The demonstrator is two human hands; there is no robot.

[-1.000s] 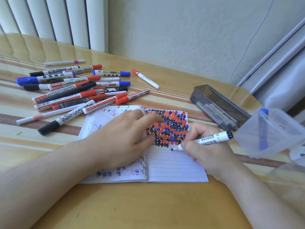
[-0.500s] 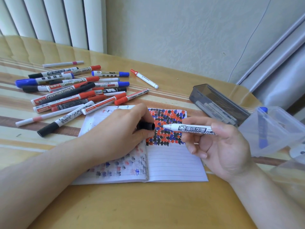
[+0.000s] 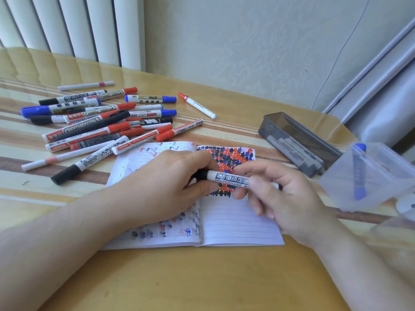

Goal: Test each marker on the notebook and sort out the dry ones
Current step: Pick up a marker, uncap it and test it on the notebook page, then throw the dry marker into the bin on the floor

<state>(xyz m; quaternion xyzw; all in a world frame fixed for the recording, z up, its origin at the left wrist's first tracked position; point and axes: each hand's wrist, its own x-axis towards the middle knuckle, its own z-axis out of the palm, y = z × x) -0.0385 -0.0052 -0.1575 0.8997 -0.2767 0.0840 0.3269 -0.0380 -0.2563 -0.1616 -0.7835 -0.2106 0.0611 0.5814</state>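
**A:** Looking down from the head camera, what do you make of the hands?

**B:** Both are on one white marker (image 3: 233,179), held level above the open notebook (image 3: 235,223). The left hand (image 3: 166,187) curls its fingers and thumb round the black cap end (image 3: 202,175). The right hand (image 3: 283,198) pinches the barrel between thumb and fingers, with the lower fingers loosely bent.

**A:** So the cap is going on?

**B:** That's my guess; cap and barrel meet, but I can't tell whether it is fully seated.

**A:** And the other things?

**B:** A pile of markers (image 3: 101,124) lies on the table (image 3: 202,283) to the far left of the notebook, red, blue and black caps mixed. One red-capped pen (image 3: 196,105) lies apart from them. A dark tray (image 3: 298,142) to the right has pens in it, and a clear tub (image 3: 368,176) holds one blue marker (image 3: 358,171).

**A:** What could go wrong?

**B:** A cap left loose would dry a good marker out. The pile is crowded, so a tested marker dropped there may be mistaken for an untested one. The right page is thick with scribbles (image 3: 226,162), so a faint mark could be missed there. I also can't tell which container is for dry ones, so it might go in the wrong one.
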